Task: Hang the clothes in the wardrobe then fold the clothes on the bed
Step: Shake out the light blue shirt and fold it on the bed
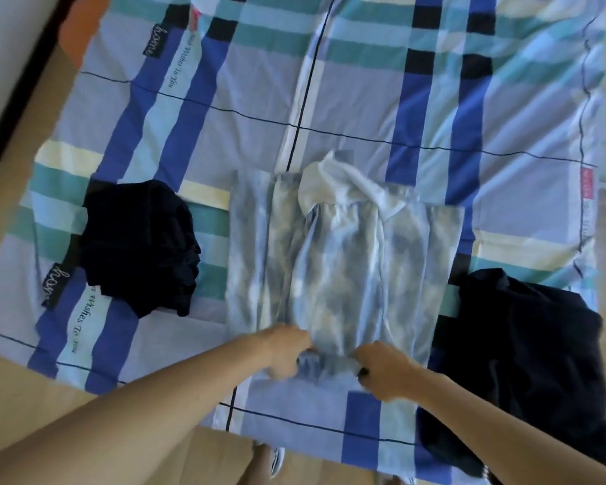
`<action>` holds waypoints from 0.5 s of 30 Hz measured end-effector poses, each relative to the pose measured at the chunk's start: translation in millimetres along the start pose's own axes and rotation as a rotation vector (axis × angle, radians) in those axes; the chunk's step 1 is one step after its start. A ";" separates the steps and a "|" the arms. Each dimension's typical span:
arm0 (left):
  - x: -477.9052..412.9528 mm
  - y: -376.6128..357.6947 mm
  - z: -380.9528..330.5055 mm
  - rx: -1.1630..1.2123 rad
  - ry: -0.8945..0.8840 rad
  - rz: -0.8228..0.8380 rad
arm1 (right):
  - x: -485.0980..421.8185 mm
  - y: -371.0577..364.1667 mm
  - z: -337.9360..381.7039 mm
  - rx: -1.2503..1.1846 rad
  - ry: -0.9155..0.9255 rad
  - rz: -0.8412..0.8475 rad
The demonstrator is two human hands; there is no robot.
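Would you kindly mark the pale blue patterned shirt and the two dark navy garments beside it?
Pale blue patterned shirt (347, 267): head view, middle of body.
Left dark navy garment (137, 239): head view, its centre.
Right dark navy garment (522, 362): head view, its centre.

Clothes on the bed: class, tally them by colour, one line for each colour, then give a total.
Dark navy: 2, the left pile and the right pile.
Pale blue and white: 1, the patterned garment, gripped at its near edge by the left hand and the right hand.
Total: 3
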State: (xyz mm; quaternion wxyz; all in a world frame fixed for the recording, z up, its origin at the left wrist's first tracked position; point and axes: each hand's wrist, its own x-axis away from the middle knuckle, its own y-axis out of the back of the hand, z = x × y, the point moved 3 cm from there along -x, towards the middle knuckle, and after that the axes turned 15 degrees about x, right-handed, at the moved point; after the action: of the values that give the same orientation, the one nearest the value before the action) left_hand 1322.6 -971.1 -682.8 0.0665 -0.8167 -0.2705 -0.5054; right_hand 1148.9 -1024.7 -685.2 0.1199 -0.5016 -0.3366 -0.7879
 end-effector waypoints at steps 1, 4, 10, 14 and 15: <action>8.8 -8.6 -2.7 0.056 0.011 0.124 | 8.9 -5.2 5.4 -0.026 0.068 0.097; 27.9 -3.3 -14.8 0.080 0.033 0.311 | 38.0 13.0 11.0 -0.072 0.198 0.226; 9.6 118.8 -15.4 0.159 -0.056 -0.183 | 14.1 115.0 -44.7 -0.122 -0.044 -0.343; -2.4 158.3 -0.3 -0.006 -0.058 -0.862 | -7.8 125.2 -81.6 -0.261 -0.338 -0.772; -6.5 151.5 0.0 -0.086 -0.109 -0.957 | -11.0 116.0 -84.3 -0.287 -0.377 -0.791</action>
State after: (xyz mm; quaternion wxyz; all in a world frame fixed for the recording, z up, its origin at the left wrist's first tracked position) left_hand 1397.5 -1101.5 -663.4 -0.2214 -0.6280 -0.5978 -0.4462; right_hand 1155.3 -1167.5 -670.0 -0.3238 -0.4807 -0.4056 -0.7068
